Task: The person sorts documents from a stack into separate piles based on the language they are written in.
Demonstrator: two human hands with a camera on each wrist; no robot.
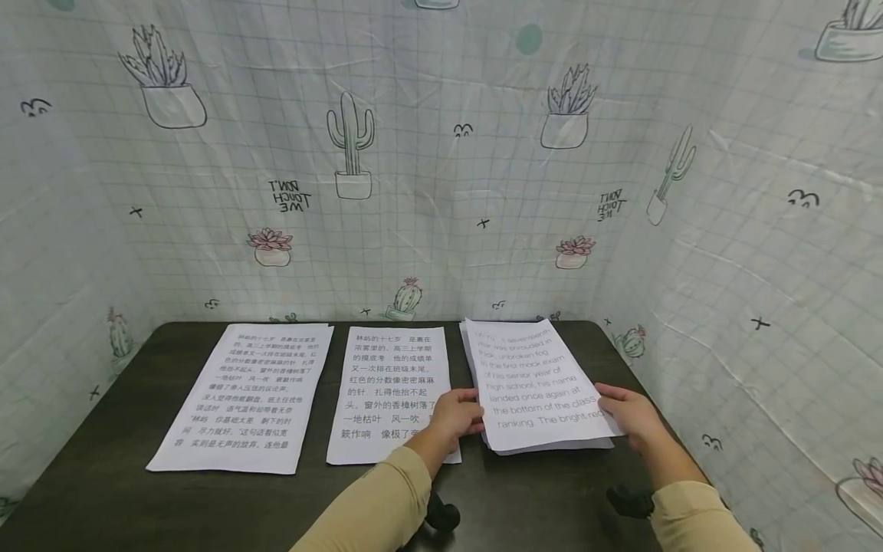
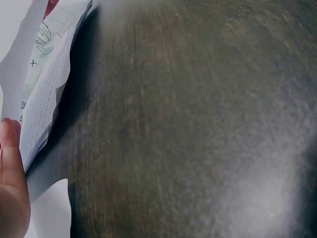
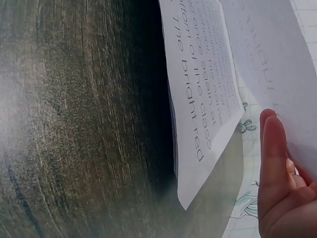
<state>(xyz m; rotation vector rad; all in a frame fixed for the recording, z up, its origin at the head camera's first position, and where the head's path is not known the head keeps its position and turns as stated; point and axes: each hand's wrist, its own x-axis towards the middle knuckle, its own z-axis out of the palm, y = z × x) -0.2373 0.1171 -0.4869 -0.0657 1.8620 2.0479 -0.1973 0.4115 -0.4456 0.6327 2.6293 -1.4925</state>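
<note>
A sheet of paper with English print [image 1: 534, 383] is held at both side edges, lifted over a paper stack [image 1: 596, 444] at the table's right. My left hand [image 1: 457, 415] pinches its left edge, and the right hand [image 1: 633, 415] pinches the right edge. Seen from the left wrist, the left hand [image 2: 12, 191] has the raised sheet [image 2: 17, 74] between thumb and fingers. The right wrist view shows the right hand [image 3: 285, 186] gripping the sheet [image 3: 277, 59], with a gap above the printed stack [image 3: 200, 114].
Beside the left hand lies a middle stack with Chinese print [image 1: 389, 383], partly covered by that hand. Another Chinese-printed stack [image 1: 241, 399] lies farther left. Around the dark table [image 1: 228, 510] hangs a cactus-patterned curtain [image 1: 428, 230]. Dark objects [image 1: 441, 515] show near the forearms.
</note>
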